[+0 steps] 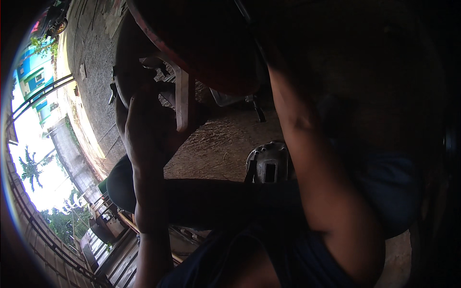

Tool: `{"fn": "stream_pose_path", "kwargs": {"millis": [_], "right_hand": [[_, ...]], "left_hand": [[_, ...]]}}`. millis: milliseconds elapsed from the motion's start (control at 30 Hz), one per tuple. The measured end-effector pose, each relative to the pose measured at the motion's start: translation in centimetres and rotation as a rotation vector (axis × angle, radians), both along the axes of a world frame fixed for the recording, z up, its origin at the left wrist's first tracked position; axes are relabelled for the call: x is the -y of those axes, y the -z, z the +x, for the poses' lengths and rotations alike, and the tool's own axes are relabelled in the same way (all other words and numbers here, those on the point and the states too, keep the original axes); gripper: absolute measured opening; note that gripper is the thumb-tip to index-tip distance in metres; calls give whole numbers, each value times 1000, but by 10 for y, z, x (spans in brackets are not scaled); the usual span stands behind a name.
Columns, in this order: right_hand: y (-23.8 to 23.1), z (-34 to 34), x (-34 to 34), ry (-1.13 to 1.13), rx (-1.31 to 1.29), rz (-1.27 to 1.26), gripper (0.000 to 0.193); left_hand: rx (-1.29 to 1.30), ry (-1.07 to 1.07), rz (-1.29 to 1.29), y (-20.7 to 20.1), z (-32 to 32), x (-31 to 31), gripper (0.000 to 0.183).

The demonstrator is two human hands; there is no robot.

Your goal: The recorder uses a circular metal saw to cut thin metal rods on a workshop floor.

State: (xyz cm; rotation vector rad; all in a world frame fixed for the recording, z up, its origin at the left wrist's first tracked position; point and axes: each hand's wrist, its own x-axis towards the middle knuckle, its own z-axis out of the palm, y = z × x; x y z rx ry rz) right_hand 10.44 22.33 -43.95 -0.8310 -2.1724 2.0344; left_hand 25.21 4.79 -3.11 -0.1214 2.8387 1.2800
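Observation:
My left hand (149,117) is raised at the left, against a large dark round piece with a curved rim (124,72). Its fingers curl inward into deep shadow, and what they grip is hard to make out. Beside them stands a pale, flat metal bar (182,98), bent at its upper end. Above hangs a big dark rounded body with a worn red edge (161,42). My right forearm (300,113) reaches up past the right side of this body. Darkness hides the right hand and its fingers, near a thin dark rod (244,10).
A grey mask-like shell with a dark rectangular window (270,170) lies on the rough brown ground (211,151), beyond my dark-clothed leg (216,197). At the left are a metal railing (43,101), a low wall (72,153) and bright daylight. Slats and a dark container (105,228) sit lower left.

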Motion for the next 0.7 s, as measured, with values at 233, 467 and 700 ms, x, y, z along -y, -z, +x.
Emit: {"fn": "stream_pose_path", "kwargs": {"millis": [233,467,700], "right_hand": [[10,-1,-1,-168,39,298,43],[11,-3,-1,-135,23,289,40],[-14,29,1,-50,-53,169,37]], "left_hand": [[-198,250,-447,10,5,12,32],[-440,441,-747,17,-4,14,39],[-21,-189,499,5,0,-10,39]]}}
